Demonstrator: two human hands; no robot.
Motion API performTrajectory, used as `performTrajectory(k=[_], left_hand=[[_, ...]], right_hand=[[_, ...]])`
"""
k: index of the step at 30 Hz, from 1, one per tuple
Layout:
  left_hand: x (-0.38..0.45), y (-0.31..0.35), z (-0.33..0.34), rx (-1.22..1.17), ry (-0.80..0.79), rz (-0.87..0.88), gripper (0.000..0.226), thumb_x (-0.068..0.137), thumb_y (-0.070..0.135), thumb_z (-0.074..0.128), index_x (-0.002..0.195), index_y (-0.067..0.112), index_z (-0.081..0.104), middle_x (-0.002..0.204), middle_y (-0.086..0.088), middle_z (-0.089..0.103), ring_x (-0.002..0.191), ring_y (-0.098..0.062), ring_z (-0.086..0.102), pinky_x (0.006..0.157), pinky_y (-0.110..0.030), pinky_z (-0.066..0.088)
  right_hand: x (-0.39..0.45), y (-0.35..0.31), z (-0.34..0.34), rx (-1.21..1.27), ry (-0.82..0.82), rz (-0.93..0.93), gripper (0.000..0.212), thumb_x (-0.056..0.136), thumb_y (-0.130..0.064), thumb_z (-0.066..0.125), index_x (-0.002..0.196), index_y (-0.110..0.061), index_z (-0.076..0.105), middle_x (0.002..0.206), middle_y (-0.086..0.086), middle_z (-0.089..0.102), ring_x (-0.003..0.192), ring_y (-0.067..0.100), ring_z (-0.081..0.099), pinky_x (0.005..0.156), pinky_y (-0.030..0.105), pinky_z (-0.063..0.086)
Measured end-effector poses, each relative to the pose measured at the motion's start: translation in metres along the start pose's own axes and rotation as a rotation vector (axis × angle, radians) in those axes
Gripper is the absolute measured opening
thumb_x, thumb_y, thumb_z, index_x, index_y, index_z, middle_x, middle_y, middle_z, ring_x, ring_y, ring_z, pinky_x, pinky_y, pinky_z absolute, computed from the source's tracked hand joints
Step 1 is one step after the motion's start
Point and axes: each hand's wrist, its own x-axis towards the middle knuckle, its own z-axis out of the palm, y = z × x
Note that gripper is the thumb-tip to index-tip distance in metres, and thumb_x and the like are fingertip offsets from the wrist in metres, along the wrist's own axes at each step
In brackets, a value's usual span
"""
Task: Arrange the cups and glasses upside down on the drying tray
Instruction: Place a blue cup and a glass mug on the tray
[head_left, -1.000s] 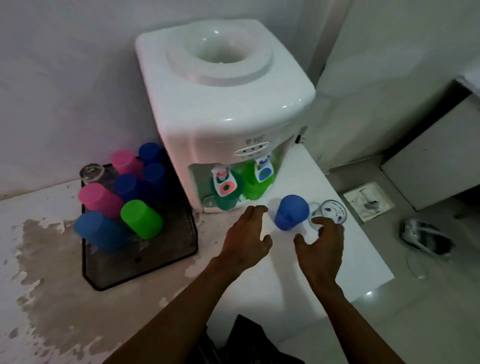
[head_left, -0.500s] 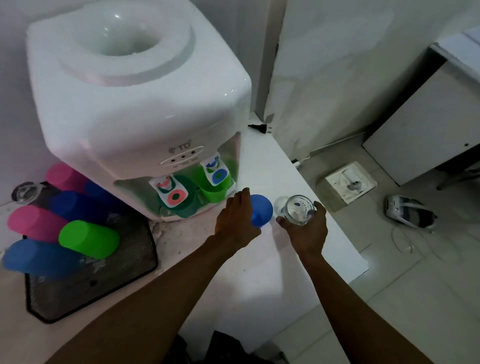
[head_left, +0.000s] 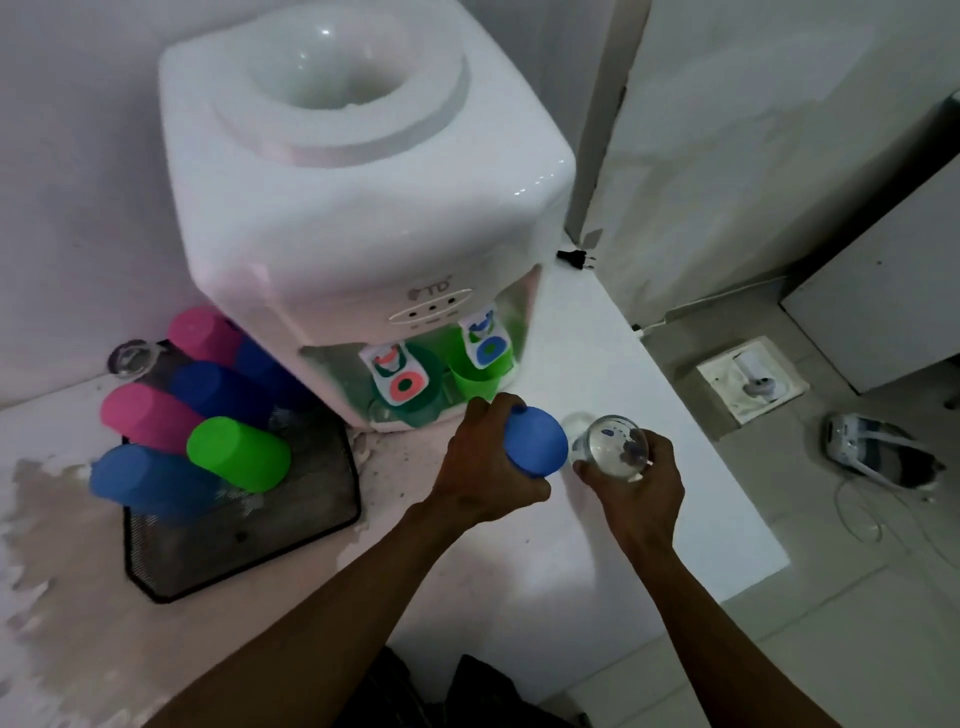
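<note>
My left hand (head_left: 483, 462) grips a blue plastic cup (head_left: 537, 441) just in front of the water dispenser. Right beside it, my right hand (head_left: 636, 488) holds a clear glass (head_left: 615, 449), its mouth facing up toward me. At the left stands a black mesh drying tray (head_left: 291, 525). Several cups rest upside down on it: pink (head_left: 145, 415), green (head_left: 239, 452) and blue (head_left: 140, 480) ones, plus a clear glass (head_left: 132, 356) at its back corner. Under the dispenser taps stand a light green cup (head_left: 475, 376) and a darker green one (head_left: 421, 402).
A white water dispenser (head_left: 353, 208) fills the back of the white counter (head_left: 597, 545). The counter's left part is stained and peeling. Its right edge drops to a tiled floor with a floor drain (head_left: 753, 379), cables and a small appliance (head_left: 872, 447).
Both hands reached forward and closed: the left took hold of the blue cup, the right took the clear glass. Both are now raised slightly off the counter.
</note>
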Motion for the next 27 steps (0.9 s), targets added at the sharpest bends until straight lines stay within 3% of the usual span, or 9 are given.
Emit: performTrajectory(k=[5, 10, 13, 16, 18, 20, 23, 27], left_hand=[[-0.040, -0.031, -0.038, -0.118, 0.064, -0.091, 0.080, 0.043, 0.037, 0.080, 0.114, 0.025, 0.046, 0.110, 0.004, 0.054, 0.096, -0.017, 0.057, 0.076, -0.035, 0.055], [-0.075, -0.067, -0.076, -0.221, 0.156, -0.251, 0.069, 0.057, 0.039, 0.081, 0.113, 0.018, 0.047, 0.110, 0.000, 0.055, 0.097, -0.016, 0.056, 0.073, -0.019, 0.045], [-0.091, -0.093, -0.100, -0.232, 0.238, -0.364, 0.055, 0.071, 0.036, 0.080, 0.112, 0.015, 0.050, 0.106, -0.001, 0.057, 0.092, -0.016, 0.055, 0.065, -0.017, 0.040], [-0.108, -0.122, -0.128, -0.218, 0.274, -0.541, 0.050, 0.075, 0.047, 0.074, 0.107, 0.012, 0.057, 0.099, -0.004, 0.061, 0.087, -0.021, 0.058, 0.065, -0.028, 0.041], [-0.122, -0.147, -0.148, -0.234, 0.304, -0.653, 0.046, 0.071, 0.047, 0.076, 0.098, 0.013, 0.064, 0.094, -0.006, 0.066, 0.085, -0.025, 0.062, 0.067, -0.035, 0.048], [-0.133, -0.165, -0.167, -0.271, 0.320, -0.711, 0.051, 0.057, 0.048, 0.077, 0.094, 0.014, 0.068, 0.096, -0.009, 0.071, 0.086, -0.027, 0.066, 0.073, -0.044, 0.055], [-0.141, -0.182, -0.192, -0.169, 0.256, -0.729, 0.065, 0.045, 0.046, 0.070, 0.101, 0.013, 0.067, 0.101, -0.010, 0.069, 0.089, -0.027, 0.063, 0.067, -0.036, 0.053], [-0.144, -0.191, -0.218, 0.135, 0.205, -0.745, 0.097, 0.045, 0.050, 0.076, 0.124, 0.005, 0.042, 0.108, -0.013, 0.058, 0.091, -0.030, 0.056, 0.066, -0.034, 0.046]], right_hand=[[-0.045, -0.009, 0.025, 0.082, -0.228, -0.002, 0.065, 0.054, -0.010, 0.092, 0.110, -0.019, 0.059, 0.102, -0.007, 0.067, 0.091, 0.009, 0.066, 0.071, 0.014, 0.051], [-0.082, -0.020, 0.063, 0.145, -0.424, 0.010, 0.060, 0.054, 0.006, 0.087, 0.102, -0.022, 0.063, 0.100, -0.006, 0.069, 0.084, 0.001, 0.068, 0.068, 0.010, 0.052], [-0.098, -0.027, 0.084, 0.145, -0.514, -0.002, 0.061, 0.051, 0.001, 0.087, 0.104, -0.019, 0.064, 0.101, -0.003, 0.070, 0.089, 0.011, 0.068, 0.072, 0.017, 0.055], [-0.112, -0.036, 0.104, 0.131, -0.550, -0.001, 0.061, 0.045, -0.015, 0.083, 0.102, -0.017, 0.063, 0.096, -0.002, 0.068, 0.087, 0.017, 0.066, 0.076, 0.028, 0.056], [-0.120, -0.043, 0.117, 0.118, -0.562, -0.007, 0.061, 0.044, -0.018, 0.083, 0.101, -0.017, 0.062, 0.095, -0.002, 0.066, 0.087, 0.019, 0.065, 0.076, 0.029, 0.054], [-0.125, -0.048, 0.127, 0.105, -0.565, -0.018, 0.063, 0.044, -0.020, 0.083, 0.103, -0.016, 0.062, 0.097, 0.000, 0.065, 0.089, 0.021, 0.065, 0.077, 0.029, 0.053], [-0.131, -0.052, 0.137, 0.090, -0.567, -0.024, 0.064, 0.047, -0.020, 0.086, 0.106, -0.014, 0.063, 0.098, 0.000, 0.066, 0.091, 0.021, 0.065, 0.077, 0.026, 0.052], [-0.137, -0.054, 0.149, 0.067, -0.584, -0.030, 0.055, 0.060, -0.003, 0.087, 0.109, -0.009, 0.062, 0.099, 0.004, 0.065, 0.090, 0.020, 0.063, 0.063, 0.012, 0.051]])
